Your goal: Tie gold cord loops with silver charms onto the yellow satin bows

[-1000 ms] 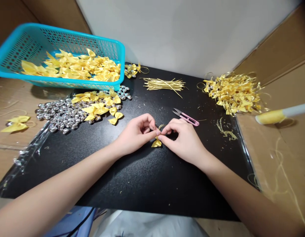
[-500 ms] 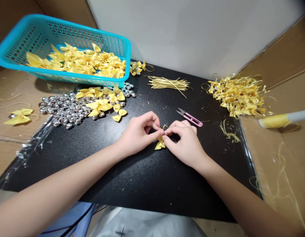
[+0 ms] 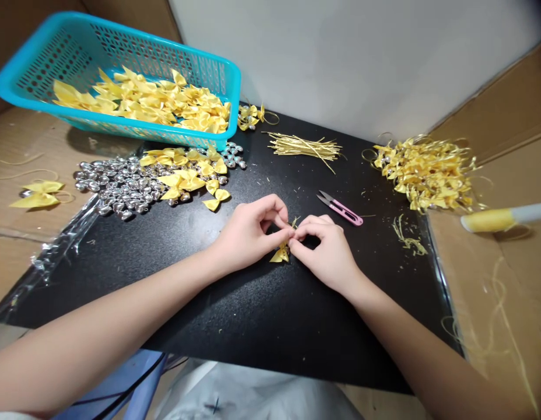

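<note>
Over the middle of the black table, my left hand [image 3: 257,233] and my right hand [image 3: 325,251] meet fingertip to fingertip. Both pinch at a yellow ribbon bow [image 3: 280,254], whose tails hang out below the fingers. A bit of gold cord [image 3: 294,223] pokes up above the fingertips; the point where it joins the bow is hidden. Pink thread snips [image 3: 340,208] lie just beyond my right hand. Silver heart-shaped beads [image 3: 122,184] are heaped to the left, with several loose yellow bows [image 3: 183,179] on and beside them.
A turquoise basket [image 3: 143,124] of yellow bows stands at the back left. Cut gold cords [image 3: 303,146] lie at the back, and finished-looking bows with loops [image 3: 428,172] are piled at right. Cord scraps [image 3: 408,236] and a yellow-and-grey stick [image 3: 493,219] are near the right edge.
The view has shifted slightly, so everything sits a little differently in frame. My fingers stay pinched together, and the bow's tails have turned a little to the left.
</note>
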{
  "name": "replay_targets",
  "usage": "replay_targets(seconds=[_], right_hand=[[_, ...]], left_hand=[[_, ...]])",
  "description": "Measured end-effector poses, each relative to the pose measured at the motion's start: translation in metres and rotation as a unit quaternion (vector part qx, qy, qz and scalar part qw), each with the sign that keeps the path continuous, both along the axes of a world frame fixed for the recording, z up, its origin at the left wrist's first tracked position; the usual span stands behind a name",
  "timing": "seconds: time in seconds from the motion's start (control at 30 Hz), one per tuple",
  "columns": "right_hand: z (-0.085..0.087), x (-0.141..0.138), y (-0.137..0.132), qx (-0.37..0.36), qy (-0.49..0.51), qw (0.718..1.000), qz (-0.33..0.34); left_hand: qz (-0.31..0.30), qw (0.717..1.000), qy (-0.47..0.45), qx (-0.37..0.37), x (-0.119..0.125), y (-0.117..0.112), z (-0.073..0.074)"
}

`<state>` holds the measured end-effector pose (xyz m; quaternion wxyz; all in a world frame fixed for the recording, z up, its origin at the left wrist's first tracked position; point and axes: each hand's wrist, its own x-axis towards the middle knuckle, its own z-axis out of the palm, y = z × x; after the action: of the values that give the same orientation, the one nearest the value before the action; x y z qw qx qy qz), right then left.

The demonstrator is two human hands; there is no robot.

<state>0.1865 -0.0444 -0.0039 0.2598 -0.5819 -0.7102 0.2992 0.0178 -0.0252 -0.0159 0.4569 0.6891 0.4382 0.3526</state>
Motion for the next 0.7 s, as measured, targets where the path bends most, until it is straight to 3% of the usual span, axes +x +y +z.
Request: replay_targets(seconds=[0.7], right_hand=[[-0.0035, -0.0033, 0.0003, -0.007, 0.018, 1.0, -0.016]], left_hand=[[0.016, 1.0, 0.0, 0.017, 0.0007, 0.0004, -0.0015]])
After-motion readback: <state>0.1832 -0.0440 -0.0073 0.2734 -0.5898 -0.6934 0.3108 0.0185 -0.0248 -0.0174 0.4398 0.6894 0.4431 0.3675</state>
